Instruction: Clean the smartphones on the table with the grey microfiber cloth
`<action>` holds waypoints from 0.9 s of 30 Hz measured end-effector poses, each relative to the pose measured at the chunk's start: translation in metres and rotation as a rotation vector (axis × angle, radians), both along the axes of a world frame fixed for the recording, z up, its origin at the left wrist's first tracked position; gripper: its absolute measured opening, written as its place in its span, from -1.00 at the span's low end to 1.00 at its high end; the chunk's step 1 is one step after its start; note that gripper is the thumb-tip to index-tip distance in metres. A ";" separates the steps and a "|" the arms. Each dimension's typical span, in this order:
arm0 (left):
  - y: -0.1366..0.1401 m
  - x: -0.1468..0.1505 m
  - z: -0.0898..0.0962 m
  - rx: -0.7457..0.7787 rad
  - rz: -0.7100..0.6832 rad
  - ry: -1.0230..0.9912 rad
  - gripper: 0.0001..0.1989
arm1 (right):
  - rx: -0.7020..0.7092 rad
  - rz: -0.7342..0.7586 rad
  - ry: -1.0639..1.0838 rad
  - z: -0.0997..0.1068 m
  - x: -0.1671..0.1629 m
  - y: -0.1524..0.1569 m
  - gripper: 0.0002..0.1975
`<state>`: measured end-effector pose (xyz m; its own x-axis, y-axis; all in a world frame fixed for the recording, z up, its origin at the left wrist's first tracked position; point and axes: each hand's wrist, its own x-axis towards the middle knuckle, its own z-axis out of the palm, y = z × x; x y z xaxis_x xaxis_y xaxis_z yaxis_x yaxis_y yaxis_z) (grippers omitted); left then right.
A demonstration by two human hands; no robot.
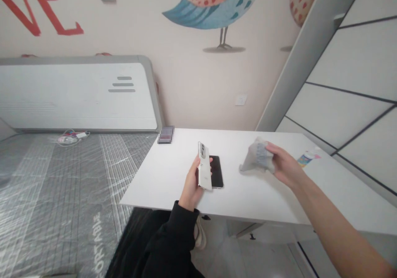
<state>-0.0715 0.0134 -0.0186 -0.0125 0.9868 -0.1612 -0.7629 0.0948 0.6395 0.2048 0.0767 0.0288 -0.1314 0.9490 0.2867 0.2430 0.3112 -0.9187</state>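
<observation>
A white smartphone (pixel 204 172) is gripped in my left hand (pixel 191 183), its camera side turned toward me and tilted upright over the white table (pixel 173 187). Just behind it, partly covered, a second phone (pixel 218 172) with a black screen lies on the table. Off to the right, my right hand (pixel 287 166) is closed on a crumpled greyish-white cloth (pixel 259 156) with faint bluish marks. The cloth hangs slightly above the tabletop, one corner drooping to the left.
A bottle (pixel 305 158) with a blue and yellow label lies at the table's right. A pixelated dark object (pixel 166 134) sits at the back left corner. On the left is a plastic-wrapped mattress (pixel 77 187) with a white cable bundle (pixel 72 137). A wardrobe (pixel 350 79) stands right.
</observation>
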 end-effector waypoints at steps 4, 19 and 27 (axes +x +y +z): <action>-0.003 0.013 0.002 -0.104 -0.038 -0.278 -0.72 | -0.104 0.467 0.020 0.015 -0.071 -0.022 -0.68; -0.012 0.005 0.018 -0.144 -0.015 -0.574 -0.60 | 0.474 0.227 -0.346 -0.035 -0.124 -0.030 -0.81; -0.016 0.003 0.024 -0.163 -0.034 -0.595 -0.62 | 0.400 0.481 -0.498 -0.004 -0.108 -0.009 -0.87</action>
